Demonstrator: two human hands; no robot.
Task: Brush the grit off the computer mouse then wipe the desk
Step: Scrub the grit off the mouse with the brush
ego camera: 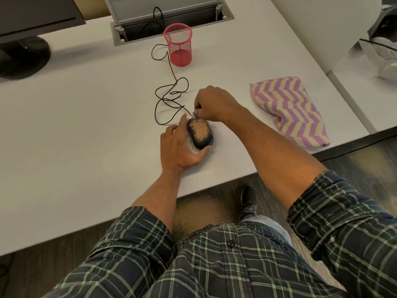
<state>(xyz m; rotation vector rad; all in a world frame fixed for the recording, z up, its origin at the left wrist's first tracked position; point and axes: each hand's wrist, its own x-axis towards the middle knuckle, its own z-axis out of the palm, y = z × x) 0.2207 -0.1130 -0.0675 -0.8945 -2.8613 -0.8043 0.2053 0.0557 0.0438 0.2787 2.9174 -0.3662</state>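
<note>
A black computer mouse lies on the white desk, its top covered with tan grit. More grit is scattered on the desk around it. My left hand cups the mouse from the left, thumb at its near end. My right hand is closed on a small blue brush, whose tip touches the mouse's far end. The brush is mostly hidden by my fingers. A purple and cream zigzag cloth lies folded to the right.
The mouse's black cable loops behind it toward a cable tray. A red mesh pen cup stands at the back. A monitor base sits far left. The desk's front edge is near my body.
</note>
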